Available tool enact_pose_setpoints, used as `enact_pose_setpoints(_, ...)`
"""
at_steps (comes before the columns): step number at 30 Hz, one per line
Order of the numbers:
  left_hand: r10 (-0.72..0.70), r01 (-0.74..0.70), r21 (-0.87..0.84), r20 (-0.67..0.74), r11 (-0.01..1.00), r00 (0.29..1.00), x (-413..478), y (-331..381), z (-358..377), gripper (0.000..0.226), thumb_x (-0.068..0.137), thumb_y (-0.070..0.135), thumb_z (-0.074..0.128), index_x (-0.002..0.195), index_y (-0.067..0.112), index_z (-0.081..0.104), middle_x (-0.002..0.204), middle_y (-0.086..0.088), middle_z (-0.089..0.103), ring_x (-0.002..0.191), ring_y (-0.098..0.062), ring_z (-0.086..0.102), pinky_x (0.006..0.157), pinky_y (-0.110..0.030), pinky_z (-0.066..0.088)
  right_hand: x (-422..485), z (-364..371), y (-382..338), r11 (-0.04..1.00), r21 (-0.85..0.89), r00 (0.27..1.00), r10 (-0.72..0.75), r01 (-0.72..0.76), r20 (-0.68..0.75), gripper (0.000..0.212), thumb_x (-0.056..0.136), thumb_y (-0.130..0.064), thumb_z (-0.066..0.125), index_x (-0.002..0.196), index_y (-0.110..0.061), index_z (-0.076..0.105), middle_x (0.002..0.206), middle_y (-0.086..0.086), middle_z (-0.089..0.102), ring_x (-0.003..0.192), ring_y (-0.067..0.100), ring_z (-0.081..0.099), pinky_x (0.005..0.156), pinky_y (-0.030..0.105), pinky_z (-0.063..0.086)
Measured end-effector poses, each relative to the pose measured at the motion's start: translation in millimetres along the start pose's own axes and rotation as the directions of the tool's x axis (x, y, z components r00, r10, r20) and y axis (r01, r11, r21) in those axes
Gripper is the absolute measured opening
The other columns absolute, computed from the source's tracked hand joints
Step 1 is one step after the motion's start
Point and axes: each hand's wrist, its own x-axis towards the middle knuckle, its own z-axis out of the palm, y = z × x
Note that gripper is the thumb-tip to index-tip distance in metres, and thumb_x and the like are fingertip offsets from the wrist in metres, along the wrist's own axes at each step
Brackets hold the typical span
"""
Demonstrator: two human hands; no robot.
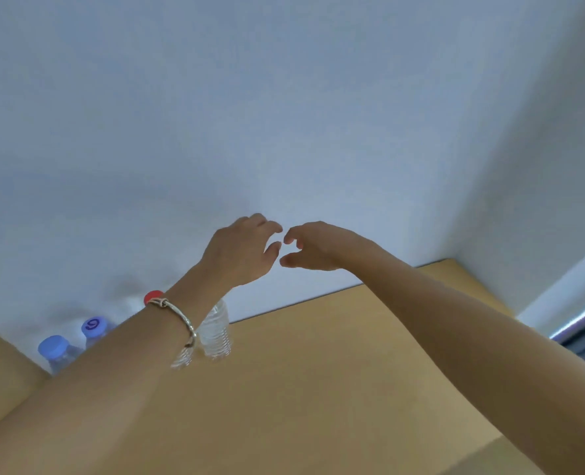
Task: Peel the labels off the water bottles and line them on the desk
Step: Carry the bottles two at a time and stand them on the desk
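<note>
At the far left, against the white wall (284, 97), a blue-capped bottle (54, 348) stands on the wooden worktop (318, 371). Just beside it is a bottle with a marked cap (94, 326), then a red cap (153, 296) whose bottle is mostly hidden behind the forearm. A clear bottle (216, 334) of ribbed plastic stands next in the row, its top covered by the wrist, which wears a bracelet (178, 318). The left hand (241, 253) is raised before the wall, fingers loosely curled and holding nothing. The right hand (313, 246) is just beside it, fingertips nearly meeting, thumb and fingers curved and holding nothing.
</note>
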Motion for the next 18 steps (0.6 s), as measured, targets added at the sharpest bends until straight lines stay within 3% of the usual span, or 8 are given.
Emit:
enact_pose_setpoints(4, 0.162, -0.163, -0.004, -0.047, 0.987, 0.986, 25, 93, -25, 0.039, 0.101, 0.035, 0.041, 0.138, 0.027, 0.047, 0.141, 0.005, 0.049, 0.127, -0.018, 0.048, 0.094, -0.037, 0.044, -76, -39, 81, 0.983, 0.085, 0.969, 0.177, -0.165, -0.171, 0.05, 0.093, -0.05, 0.051, 0.137, -0.027, 0.046, 0.135, -0.004, 0.051, 0.123, 0.016, 0.048, 0.094, 0.032, 0.039)
enact_pose_setpoints(9, 0.376, -0.379, -0.032, -0.084, 0.925, 0.923, 22, 254, -36, 0.039, 0.101, 0.035, 0.039, 0.139, 0.028, 0.046, 0.142, 0.006, 0.047, 0.127, -0.017, 0.047, 0.094, -0.037, 0.043, -217, -57, 185, 0.929, 0.187, 0.867, 0.367, -0.32, -0.338, 0.045, 0.095, -0.044, 0.051, 0.135, -0.024, 0.048, 0.131, -0.002, 0.052, 0.123, 0.016, 0.047, 0.096, 0.032, 0.039)
enact_pose_setpoints(14, 0.552, -0.556, -0.104, -0.068, 0.824, 0.831, -24, 430, -13, 0.039, 0.101, 0.036, 0.038, 0.139, 0.029, 0.045, 0.14, 0.006, 0.047, 0.127, -0.017, 0.047, 0.096, -0.037, 0.041, -388, -35, 285, 0.838, 0.247, 0.742, 0.546, -0.487, -0.389, 0.046, 0.094, -0.044, 0.051, 0.135, -0.024, 0.048, 0.131, -0.002, 0.052, 0.12, 0.017, 0.049, 0.097, 0.034, 0.041)
enact_pose_setpoints(18, 0.715, -0.713, -0.153, -0.045, 0.685, 0.697, -71, 572, 6, 0.039, 0.1, 0.034, 0.04, 0.138, 0.027, 0.046, 0.139, 0.003, 0.049, 0.125, -0.019, 0.049, 0.097, -0.038, 0.041, -531, -2, 348, 0.693, 0.314, 0.586, 0.718, -0.649, -0.376, 0.041, 0.094, -0.041, 0.052, 0.129, -0.02, 0.053, 0.126, 0.0, 0.058, 0.111, 0.019, 0.056, 0.092, 0.033, 0.046)
